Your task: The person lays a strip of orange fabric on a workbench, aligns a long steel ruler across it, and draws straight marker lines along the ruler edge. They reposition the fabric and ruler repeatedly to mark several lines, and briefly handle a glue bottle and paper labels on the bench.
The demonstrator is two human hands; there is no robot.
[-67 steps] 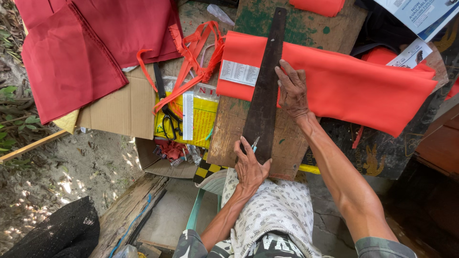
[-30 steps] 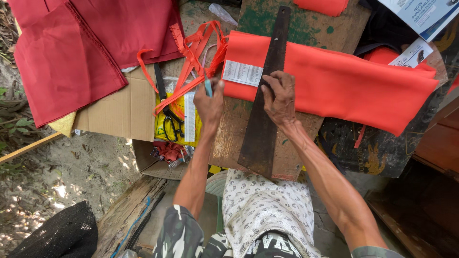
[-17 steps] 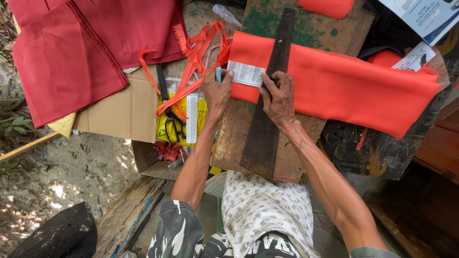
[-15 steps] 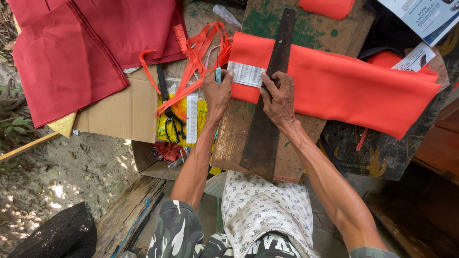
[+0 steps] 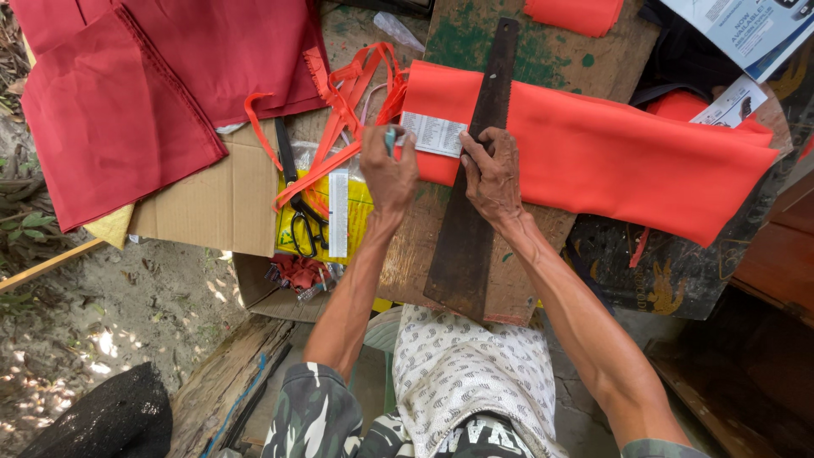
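A folded orange cloth [image 5: 610, 153] lies across a worn wooden board [image 5: 551, 51]. A long dark wooden straightedge [image 5: 475, 178] rests over the cloth, running toward me. My right hand [image 5: 492, 174] presses flat on the straightedge where it crosses the cloth's near edge. My left hand [image 5: 387, 165] is closed around a small light-blue marker [image 5: 391, 138], its tip at the cloth's left end beside a white printed card [image 5: 434, 133] lying on the cloth.
Dark red cloth pieces [image 5: 127, 102] lie at the left over cardboard [image 5: 212, 203]. Orange straps [image 5: 348, 102], black scissors [image 5: 301, 229] and a yellow packet [image 5: 339, 212] sit left of the board. Printed paper [image 5: 746, 34] is at top right. Sandy ground lies below left.
My left hand rose from near my lap to the cloth's left edge with the marker. My right hand slid slightly down the straightedge and now presses it near the card.
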